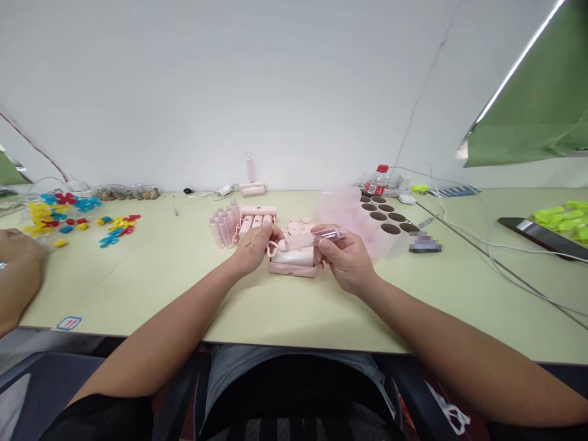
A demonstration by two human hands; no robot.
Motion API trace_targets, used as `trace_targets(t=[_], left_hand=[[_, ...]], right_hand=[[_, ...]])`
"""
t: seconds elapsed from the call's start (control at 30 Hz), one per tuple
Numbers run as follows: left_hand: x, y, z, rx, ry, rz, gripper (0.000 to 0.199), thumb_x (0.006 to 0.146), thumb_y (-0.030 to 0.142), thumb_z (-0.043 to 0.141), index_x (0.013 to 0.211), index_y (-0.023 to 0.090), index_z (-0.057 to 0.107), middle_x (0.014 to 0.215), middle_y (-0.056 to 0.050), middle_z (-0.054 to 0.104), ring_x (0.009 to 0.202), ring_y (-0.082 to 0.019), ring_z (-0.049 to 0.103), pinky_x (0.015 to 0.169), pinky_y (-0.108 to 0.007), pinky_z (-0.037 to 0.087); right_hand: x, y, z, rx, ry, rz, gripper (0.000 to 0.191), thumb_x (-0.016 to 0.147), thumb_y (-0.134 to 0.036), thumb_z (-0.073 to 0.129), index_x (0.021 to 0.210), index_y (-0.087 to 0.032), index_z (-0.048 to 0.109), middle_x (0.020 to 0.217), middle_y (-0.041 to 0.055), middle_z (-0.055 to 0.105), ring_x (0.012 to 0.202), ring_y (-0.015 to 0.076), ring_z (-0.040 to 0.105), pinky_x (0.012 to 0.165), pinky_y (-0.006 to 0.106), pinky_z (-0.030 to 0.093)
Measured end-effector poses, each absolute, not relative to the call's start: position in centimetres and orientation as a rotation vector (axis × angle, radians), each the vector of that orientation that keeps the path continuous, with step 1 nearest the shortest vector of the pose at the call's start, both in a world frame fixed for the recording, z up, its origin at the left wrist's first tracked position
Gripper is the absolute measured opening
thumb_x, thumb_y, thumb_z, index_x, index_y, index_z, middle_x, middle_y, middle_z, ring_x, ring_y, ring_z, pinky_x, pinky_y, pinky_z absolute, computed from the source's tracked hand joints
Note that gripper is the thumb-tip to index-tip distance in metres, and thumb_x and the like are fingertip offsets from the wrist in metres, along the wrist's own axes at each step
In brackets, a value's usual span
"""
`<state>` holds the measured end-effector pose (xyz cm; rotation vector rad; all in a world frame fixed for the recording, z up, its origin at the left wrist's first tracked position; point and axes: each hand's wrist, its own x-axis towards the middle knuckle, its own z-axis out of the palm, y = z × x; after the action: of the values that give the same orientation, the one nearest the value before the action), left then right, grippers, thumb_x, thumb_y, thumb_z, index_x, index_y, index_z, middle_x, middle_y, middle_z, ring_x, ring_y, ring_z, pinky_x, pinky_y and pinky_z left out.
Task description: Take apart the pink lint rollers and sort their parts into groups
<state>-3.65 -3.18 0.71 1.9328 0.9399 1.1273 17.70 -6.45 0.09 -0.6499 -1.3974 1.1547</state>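
Observation:
My left hand [256, 246] pinches a pale pink heart-shaped loop [272, 248] with a round end piece. My right hand [348, 262] is closed around a clear pink tube [329, 234], held roughly level. Between the hands runs a translucent length, in line with both; whether it sits inside the tube I cannot tell. Just below lies a white lint roller head [292, 257] with a pink holder [293, 269]. Several more roller heads [258, 220] lie beside my left hand, partly covered by it. Round pink caps [294, 228] are grouped behind the hands.
Clear pink tubes [223, 228] stand upright at the left. A lint roller [253, 189] leans at the wall. On the right are a plastic bag [342, 211], cardboard tubes [390, 228], a cola bottle [378, 181] and cables. Another person's arm [18, 275] and colourful plastic pieces [64, 211] are left.

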Motion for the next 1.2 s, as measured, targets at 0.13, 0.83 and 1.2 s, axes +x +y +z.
trace_targets(t=[0.13, 0.83, 1.2], left_hand=[[-4.1, -2.7, 0.4, 2.326, 1.046, 1.037, 0.046, 0.095, 0.055, 0.041, 0.084, 0.017, 0.064, 0.081, -0.006, 0.064, 0.077, -0.018, 0.057, 0.071, -0.031, 0.044], [-3.4, -4.0, 0.8, 2.541, 1.195, 0.183, 0.049, 0.078, 0.065, 0.058, 0.088, 0.017, 0.064, 0.081, -0.006, 0.065, 0.071, -0.021, 0.058, 0.06, -0.03, 0.037], [-4.7, -2.6, 1.6, 1.784, 1.112, 0.666, 0.052, 0.068, 0.054, 0.073, 0.102, 0.017, 0.062, 0.092, -0.004, 0.065, 0.079, -0.02, 0.059, 0.064, -0.028, 0.04]], right_hand=[[17.5, -6.6, -0.5, -0.582, -1.472, 1.115, 0.035, 0.084, -0.052, 0.067, 0.085, -0.018, 0.06, 0.06, -0.0019, 0.056, 0.049, 0.0122, 0.054, 0.047, 0.027, 0.046], [17.1, -7.3, -1.5, -0.669, -1.918, 0.936, 0.039, 0.081, -0.054, 0.068, 0.072, -0.018, 0.055, 0.06, -0.0012, 0.053, 0.055, 0.012, 0.047, 0.051, 0.025, 0.038], [17.0, -8.0, -1.5, -0.736, -1.909, 1.324, 0.034, 0.096, -0.053, 0.047, 0.084, -0.021, 0.05, 0.05, -0.006, 0.052, 0.034, 0.0108, 0.048, 0.039, 0.023, 0.036]])
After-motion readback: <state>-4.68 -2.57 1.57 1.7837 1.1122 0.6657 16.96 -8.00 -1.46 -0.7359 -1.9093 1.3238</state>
